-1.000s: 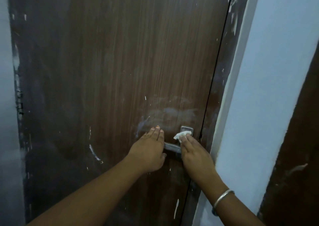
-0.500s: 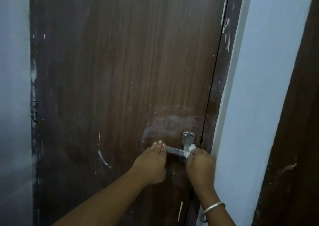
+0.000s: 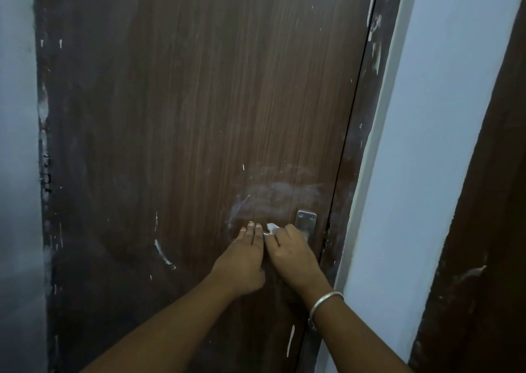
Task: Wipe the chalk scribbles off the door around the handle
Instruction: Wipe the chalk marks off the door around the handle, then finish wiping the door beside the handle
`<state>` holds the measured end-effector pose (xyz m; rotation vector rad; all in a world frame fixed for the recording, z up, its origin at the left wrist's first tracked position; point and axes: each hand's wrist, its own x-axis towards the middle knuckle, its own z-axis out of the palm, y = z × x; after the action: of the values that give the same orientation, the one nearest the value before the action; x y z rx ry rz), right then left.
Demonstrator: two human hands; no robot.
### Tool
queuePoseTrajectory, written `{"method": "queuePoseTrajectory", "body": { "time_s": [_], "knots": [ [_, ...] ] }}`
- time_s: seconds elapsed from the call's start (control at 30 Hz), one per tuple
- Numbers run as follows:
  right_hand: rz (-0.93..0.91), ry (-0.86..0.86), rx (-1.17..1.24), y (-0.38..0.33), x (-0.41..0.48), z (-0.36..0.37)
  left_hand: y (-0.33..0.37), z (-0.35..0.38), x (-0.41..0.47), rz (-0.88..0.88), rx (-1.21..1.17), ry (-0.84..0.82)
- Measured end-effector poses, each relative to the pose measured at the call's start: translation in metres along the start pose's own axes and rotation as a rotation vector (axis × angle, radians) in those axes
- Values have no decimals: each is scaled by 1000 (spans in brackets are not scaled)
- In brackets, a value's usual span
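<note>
A brown wooden door [image 3: 199, 116] fills the view, with smeared white chalk [image 3: 273, 193] above its metal handle plate [image 3: 306, 222]. My right hand [image 3: 293, 253] lies over the lever and holds a small white cloth [image 3: 271, 227], whose tip sticks out just left of the plate. Most of the lever is hidden under that hand. My left hand [image 3: 244, 256] presses flat on the door with straight fingers, right beside the cloth.
A dark door frame [image 3: 367, 145] and a pale blue wall [image 3: 441, 145] stand to the right, with another dark panel [image 3: 484, 259] at the far right. A grey wall [image 3: 17, 173] borders the left. White paint marks [image 3: 163, 254] dot the lower door.
My right hand slid with the cloth from the handle plate leftwards along the lever, and now touches my left hand. My left hand stayed flat on the door.
</note>
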<state>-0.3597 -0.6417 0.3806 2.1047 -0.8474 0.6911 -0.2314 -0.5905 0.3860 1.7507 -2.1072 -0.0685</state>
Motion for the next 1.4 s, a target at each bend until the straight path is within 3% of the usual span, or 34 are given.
{"method": "queuePoseTrajectory", "body": {
  "time_s": [0.1,0.2,0.33,0.47,0.57,0.67,0.77,0.9,1.03,1.27,1.4],
  "knots": [
    [-118,-4,-50,-6,19,1,-3,-3,0,-92,-86,-15],
    [-153,-2,46,-10,28,-8,-11,-9,-5,-121,-77,-36],
    [-177,-163,150,-19,25,-18,-9,-18,-12,-126,-176,-37],
    [259,-99,614,-24,10,-30,-2,-23,-15,-43,-286,45],
    [480,-40,883,-21,-3,-45,8,-22,-23,47,-311,172],
    [636,83,867,-17,-23,-61,24,-16,-30,33,-446,257],
    [751,137,810,-9,-60,-83,53,-4,-43,-57,-718,223],
    [712,162,546,-2,-135,-125,113,34,-75,-37,-1015,52],
    [833,107,521,-12,-234,-165,177,78,-120,-90,-1261,-189],
    [1080,-46,326,-50,-413,-249,272,182,-223,-134,-1233,-731],
    [1206,-84,201,-74,-484,-285,318,228,-269,-89,-1112,-919]
  ]
}}
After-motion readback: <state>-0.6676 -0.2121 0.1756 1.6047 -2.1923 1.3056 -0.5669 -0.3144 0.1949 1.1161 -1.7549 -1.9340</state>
